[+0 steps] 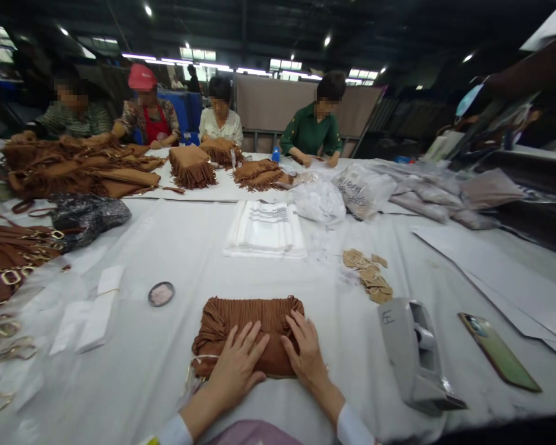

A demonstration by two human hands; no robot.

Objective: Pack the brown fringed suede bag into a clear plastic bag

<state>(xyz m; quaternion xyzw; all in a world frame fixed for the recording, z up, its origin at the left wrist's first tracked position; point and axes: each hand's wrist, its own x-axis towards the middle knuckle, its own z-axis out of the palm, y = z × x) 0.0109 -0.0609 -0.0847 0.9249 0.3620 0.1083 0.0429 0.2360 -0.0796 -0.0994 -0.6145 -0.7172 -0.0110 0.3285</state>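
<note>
A brown fringed bag (254,312) lies flat on the white-covered table in front of me, its fringe folded over toward the far edge. My left hand (240,358) rests palm down on its left half, fingers spread. On the right half lies my right hand (303,346), also flat with fingers apart. A thin white string and a bit of clear plastic show at the bag's left end. Beyond the bag sits a stack of white printed plastic bags (265,230).
A tape dispenser (414,358) and a phone (500,352) lie on the right, with brown tags (370,277) behind. To the left are a small round dish (161,294), white paper strips (97,315) and brown straps (13,259). Several people work across the table among fringed bags (192,165).
</note>
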